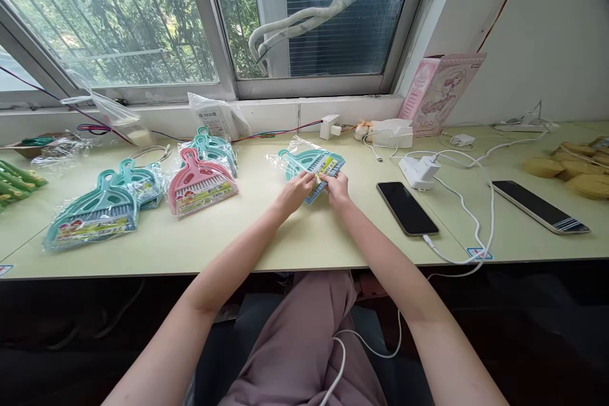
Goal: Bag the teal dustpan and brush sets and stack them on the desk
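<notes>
Between my two hands is a teal mini dustpan and brush set [304, 160] in a clear plastic bag, with a printed label and blue bristles along its lower right side. My left hand [299, 190] grips the near edge of the pack, fingers closed. My right hand [337, 187] pinches the same edge just to the right, the fingertips of both hands nearly meeting. To the left sit a bagged pink dustpan set [202, 183] and a bagged teal set [216, 151] behind it. Farther left lie more teal sets [95, 212] in bags.
A black phone [407, 208] on a white cable lies right of my hands, near a white charger [421, 171]. A second dark phone-like device [540, 206] is farther right. A pink box [440, 95] stands by the wall. Green stalk-like items [19, 181] lie far left.
</notes>
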The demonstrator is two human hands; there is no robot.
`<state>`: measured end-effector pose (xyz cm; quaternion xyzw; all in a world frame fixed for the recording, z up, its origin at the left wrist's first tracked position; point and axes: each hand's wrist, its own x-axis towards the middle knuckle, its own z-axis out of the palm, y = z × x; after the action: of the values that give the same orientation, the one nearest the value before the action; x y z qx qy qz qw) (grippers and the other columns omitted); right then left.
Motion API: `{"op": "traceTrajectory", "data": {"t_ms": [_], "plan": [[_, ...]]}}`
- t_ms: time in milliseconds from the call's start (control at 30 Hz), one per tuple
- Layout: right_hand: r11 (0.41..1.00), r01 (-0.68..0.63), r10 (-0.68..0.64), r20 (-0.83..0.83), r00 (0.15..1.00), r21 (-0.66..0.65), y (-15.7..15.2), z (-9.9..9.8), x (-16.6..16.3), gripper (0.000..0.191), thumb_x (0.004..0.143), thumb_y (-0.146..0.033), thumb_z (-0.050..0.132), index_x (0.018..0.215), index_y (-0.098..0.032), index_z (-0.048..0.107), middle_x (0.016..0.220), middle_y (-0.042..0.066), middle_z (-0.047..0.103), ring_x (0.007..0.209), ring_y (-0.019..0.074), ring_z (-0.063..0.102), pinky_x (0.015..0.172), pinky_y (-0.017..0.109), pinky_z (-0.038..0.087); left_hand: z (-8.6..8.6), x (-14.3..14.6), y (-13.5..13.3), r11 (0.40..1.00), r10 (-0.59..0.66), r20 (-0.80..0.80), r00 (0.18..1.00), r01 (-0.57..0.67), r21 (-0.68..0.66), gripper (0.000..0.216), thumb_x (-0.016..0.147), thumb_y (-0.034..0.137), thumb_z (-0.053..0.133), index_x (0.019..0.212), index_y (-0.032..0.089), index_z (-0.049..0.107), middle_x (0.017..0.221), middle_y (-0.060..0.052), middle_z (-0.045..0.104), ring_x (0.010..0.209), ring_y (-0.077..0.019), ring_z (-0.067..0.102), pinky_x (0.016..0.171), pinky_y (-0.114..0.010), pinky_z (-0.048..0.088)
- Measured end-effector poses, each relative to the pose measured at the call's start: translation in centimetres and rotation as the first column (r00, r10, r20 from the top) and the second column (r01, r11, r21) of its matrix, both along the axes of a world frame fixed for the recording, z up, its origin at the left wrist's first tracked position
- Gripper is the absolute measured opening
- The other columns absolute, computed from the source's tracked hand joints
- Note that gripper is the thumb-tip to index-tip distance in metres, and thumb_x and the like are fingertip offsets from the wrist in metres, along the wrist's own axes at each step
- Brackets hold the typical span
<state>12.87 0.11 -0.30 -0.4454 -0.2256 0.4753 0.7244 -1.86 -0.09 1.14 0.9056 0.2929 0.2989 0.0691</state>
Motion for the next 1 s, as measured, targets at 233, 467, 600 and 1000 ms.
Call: {"op": "traceTrajectory", "data": {"t_ms": [233,467,600,1000], "plan": [[0.997,0.033,-0.028,-0.075,0.997,0.064,-0.5,0.3,-0.3,0.023,0.067,-0.001,0.071,0.081,-0.017,0.062,0.079,-0.001,0.071,0.075,0.0157,0.067,0.067,0.024,0.058,0.3,0.3,-0.2,0.991,0.117,0.004,0.993,-0.117,0.062,0.031,0.096,0.015,0.043,0.115,0.021,0.067,0.116,-0.014,0.063,0.115,-0.0298,0.055,0.103,-0.045,0.045],[0.986,0.113,-0.096,-0.131,0.987,0.125,-0.6,0.9,-0.1,0.027,0.069,-0.004,0.073,0.089,-0.019,0.061,0.091,0.001,0.072,0.084,0.0168,0.070,0.075,0.026,0.060,0.8,1.2,-1.0,0.902,0.402,0.143,0.904,-0.418,0.108,0.041,0.096,0.017,0.047,0.135,0.025,0.056,0.121,-0.013,0.061,0.115,-0.0295,0.053,0.093,-0.037,0.052],[0.987,0.136,-0.117,-0.192,0.974,0.088,-0.6,1.0,0.2,0.029,0.071,-0.002,0.070,0.094,-0.019,0.063,0.096,0.002,0.073,0.088,0.0165,0.071,0.075,0.024,0.061,1.3,1.2,-1.5,0.853,0.503,0.165,0.848,-0.518,0.064,0.034,0.093,0.022,0.058,0.127,0.023,0.056,0.126,-0.013,0.057,0.117,-0.0308,0.050,0.084,-0.036,0.055],[0.985,0.164,-0.152,-0.195,0.969,0.050,-0.1,0.5,0.5,0.034,0.069,-0.003,0.073,0.098,-0.020,0.065,0.095,0.001,0.074,0.088,0.0159,0.071,0.075,0.023,0.061,2.2,0.5,-1.8,0.875,0.483,0.167,0.860,-0.482,-0.048,0.006,0.095,0.019,0.056,0.097,0.023,0.060,0.106,-0.009,0.061,0.104,-0.0271,0.059,0.079,-0.034,0.050]]}}
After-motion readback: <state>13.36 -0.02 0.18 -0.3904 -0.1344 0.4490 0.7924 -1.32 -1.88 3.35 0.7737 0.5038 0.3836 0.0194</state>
